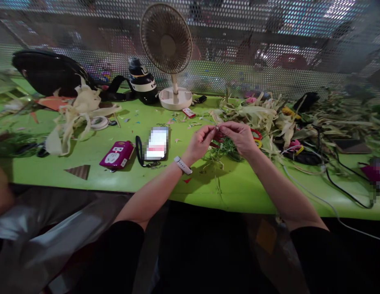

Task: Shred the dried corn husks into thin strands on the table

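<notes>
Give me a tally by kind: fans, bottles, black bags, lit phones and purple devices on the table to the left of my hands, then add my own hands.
Fans: 1, the white fan
Bottles: 1, black bottle
Black bags: 1, black bag
Lit phones: 1, lit phone
Purple devices: 1, purple device
Hands: 2, left hand and right hand
Total: 7

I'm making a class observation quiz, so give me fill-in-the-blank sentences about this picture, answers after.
The bare left hand and bare right hand are held close ____, by thin green strands.
The white wristband is on the ____ wrist.
In this view, the pale round-headed fan stands to the ____ of the black bottle with a white band.
The boxy magenta device lies to the ____ of the flat phone with a lit screen.
Answers: together; left; right; left.
</notes>
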Demonstrator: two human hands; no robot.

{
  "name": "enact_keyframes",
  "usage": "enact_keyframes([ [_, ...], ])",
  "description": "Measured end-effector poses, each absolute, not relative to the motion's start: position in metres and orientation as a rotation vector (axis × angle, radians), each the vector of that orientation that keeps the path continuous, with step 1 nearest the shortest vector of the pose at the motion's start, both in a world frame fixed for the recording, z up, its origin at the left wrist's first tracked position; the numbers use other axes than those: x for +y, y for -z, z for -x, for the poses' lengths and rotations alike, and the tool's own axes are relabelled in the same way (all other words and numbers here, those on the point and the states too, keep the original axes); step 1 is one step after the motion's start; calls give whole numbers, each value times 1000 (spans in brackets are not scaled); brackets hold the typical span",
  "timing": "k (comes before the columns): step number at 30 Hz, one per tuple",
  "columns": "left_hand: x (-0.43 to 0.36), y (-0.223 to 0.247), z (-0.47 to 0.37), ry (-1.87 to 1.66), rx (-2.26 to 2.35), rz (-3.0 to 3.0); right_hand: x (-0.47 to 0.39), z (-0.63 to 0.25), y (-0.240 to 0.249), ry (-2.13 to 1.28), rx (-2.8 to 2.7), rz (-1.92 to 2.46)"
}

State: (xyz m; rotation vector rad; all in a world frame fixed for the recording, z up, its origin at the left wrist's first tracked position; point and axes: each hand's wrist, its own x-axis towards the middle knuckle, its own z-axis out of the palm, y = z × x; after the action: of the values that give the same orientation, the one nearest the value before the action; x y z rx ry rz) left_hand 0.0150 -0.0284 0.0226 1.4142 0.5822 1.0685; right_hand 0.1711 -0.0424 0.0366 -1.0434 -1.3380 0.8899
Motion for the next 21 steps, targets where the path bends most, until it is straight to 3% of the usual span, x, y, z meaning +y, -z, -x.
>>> enact_keyframes([
  [21,-26,-15,-14,-1084,601,-1584,-42,-177,-42,-858,-1417,1081],
])
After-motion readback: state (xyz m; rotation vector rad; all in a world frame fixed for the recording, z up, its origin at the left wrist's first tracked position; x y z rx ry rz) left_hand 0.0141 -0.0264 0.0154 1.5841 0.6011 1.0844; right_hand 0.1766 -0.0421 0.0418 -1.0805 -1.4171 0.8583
